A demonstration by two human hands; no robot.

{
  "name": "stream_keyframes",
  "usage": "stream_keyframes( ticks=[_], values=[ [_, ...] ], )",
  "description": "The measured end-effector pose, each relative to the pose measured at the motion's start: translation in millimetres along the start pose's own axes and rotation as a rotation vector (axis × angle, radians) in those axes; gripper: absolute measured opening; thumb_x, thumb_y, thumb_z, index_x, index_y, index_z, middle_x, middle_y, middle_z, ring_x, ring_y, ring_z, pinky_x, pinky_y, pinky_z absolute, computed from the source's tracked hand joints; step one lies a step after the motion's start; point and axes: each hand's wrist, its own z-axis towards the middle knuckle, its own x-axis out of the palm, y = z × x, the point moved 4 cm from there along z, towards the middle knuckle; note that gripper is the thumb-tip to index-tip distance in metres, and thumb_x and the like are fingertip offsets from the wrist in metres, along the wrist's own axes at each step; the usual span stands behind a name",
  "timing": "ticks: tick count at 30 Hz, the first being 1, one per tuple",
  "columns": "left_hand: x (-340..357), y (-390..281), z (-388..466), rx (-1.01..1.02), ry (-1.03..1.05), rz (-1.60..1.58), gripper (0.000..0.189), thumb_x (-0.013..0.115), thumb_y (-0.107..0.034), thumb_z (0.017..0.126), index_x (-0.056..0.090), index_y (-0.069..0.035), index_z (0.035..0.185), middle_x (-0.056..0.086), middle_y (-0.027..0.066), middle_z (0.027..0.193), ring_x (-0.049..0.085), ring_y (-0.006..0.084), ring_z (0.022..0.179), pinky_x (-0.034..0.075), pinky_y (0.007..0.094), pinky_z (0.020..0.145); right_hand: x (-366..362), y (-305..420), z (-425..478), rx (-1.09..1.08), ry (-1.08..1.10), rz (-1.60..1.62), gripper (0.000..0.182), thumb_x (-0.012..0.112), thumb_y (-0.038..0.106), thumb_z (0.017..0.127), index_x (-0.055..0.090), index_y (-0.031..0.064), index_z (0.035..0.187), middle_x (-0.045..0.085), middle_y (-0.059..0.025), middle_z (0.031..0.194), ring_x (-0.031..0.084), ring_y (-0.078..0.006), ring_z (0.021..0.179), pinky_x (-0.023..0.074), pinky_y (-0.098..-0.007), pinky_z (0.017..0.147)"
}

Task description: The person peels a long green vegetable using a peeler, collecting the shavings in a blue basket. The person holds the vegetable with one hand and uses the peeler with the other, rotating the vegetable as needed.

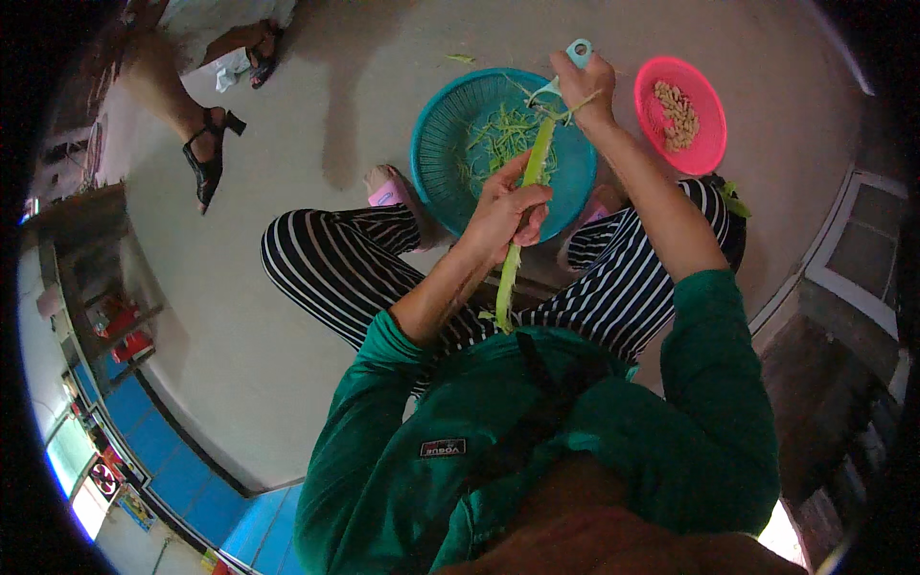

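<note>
My left hand (507,205) grips a long pale-green vegetable stalk (508,284) around its middle. The stalk slants up over a teal plastic basket (431,129), and its lower end hangs above my lap. In my right hand (591,93) is a light-blue peeler (579,52), its blade at the far end of the stalk. Thin strips of peel cling around the blade and my fingers. More green peelings (509,136) lie in the basket, which stands on the floor between my feet.
Right of the basket stands a pink plastic bowl (647,133) holding what look like peanuts in shells (675,115). Another person's foot in a black heeled sandal (207,162) is at the left. A scrap of green (460,57) lies on the floor beyond the basket.
</note>
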Motion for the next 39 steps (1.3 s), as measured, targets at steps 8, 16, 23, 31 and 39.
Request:
stream_keyframes(
  ticks=[8, 16, 23, 31, 39],
  values=[
    [-12, 0, 8, -0.025, -0.155, -0.077, 0.061, 0.054, 0.003, 0.080, 0.033, -0.006, 0.137, 0.047, 0.0052, 0.052, 0.036, 0.0125, 0.033, 0.026, 0.0271, 0.032, 6, 59, -56, 0.151, 0.383, 0.119, 0.028, 0.062, 0.028, 0.080, 0.051, 0.0047, 0.071, 0.049, 0.0008, 0.062, 0.044, -0.0085, 0.057, 0.0379, -0.0299, 0.052],
    [1, 2, -5, 0.001, -0.010, -0.062, 0.073, 0.053, 0.005, 0.081, 0.022, -0.010, 0.145, 0.045, 0.0041, 0.052, 0.033, 0.0101, 0.033, 0.023, 0.0255, 0.032, -6, 16, 0, -0.112, -0.012, -0.039, 0.026, 0.064, 0.026, 0.071, 0.056, 0.0037, 0.063, 0.057, -0.0106, 0.057, 0.054, -0.0280, 0.052, 0.0423, -0.0400, 0.053],
    [-8, 1, 10, -0.014, -0.097, -0.155, 0.066, 0.052, 0.002, 0.080, 0.027, -0.007, 0.141, 0.044, 0.0047, 0.048, 0.031, 0.0127, 0.030, 0.025, 0.0273, 0.032, -9, 55, -39, 0.058, 0.228, 0.180, 0.025, 0.062, 0.021, 0.080, 0.051, 0.0041, 0.066, 0.049, 0.0006, 0.059, 0.046, -0.0085, 0.056, 0.0391, -0.0297, 0.052],
    [-11, -6, 8, 0.019, 0.030, -0.284, 0.014, 0.052, -0.003, 0.085, 0.043, -0.009, 0.094, 0.043, 0.0020, 0.052, 0.030, 0.0103, 0.030, 0.024, 0.0258, 0.032, -1, 71, -49, 0.004, 0.259, 0.169, 0.028, 0.062, 0.022, 0.076, 0.048, 0.0040, 0.059, 0.045, -0.0030, 0.050, 0.041, -0.0112, 0.049, 0.0360, -0.0345, 0.047],
    [-13, -8, 10, 0.012, -0.006, -0.316, 0.013, 0.053, -0.004, 0.083, 0.041, -0.010, 0.085, 0.042, 0.0019, 0.052, 0.029, 0.0107, 0.031, 0.024, 0.0258, 0.033, 10, 49, -40, -0.088, 0.207, 0.186, 0.030, 0.061, 0.026, 0.075, 0.049, 0.0025, 0.060, 0.047, -0.0104, 0.050, 0.043, -0.0200, 0.045, 0.0356, -0.0385, 0.046]
  ],
)
